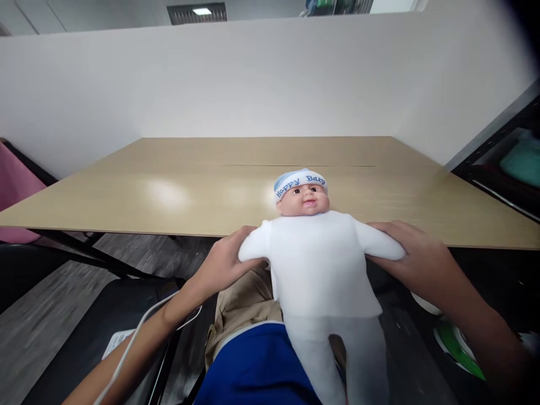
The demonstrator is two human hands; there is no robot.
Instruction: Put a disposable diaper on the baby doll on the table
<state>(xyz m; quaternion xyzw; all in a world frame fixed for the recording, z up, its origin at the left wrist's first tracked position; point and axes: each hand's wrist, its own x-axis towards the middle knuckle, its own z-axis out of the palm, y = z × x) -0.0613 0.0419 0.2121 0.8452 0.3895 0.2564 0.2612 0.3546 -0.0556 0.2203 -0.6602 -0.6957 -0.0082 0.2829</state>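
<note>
A doll (323, 264) in white clothes and a cap (300, 183) lettered "Happy Baby" faces the person, in front of the near edge of the worktop (202, 197). The left hand (230, 256) pinches one of its outstretched arms; the right hand (411, 247) pinches the other.

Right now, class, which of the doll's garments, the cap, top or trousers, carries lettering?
The blue-and-white cap worn by the doll: it reads "Happy Baby", whereas the white top and white trousers show no lettering.
</note>
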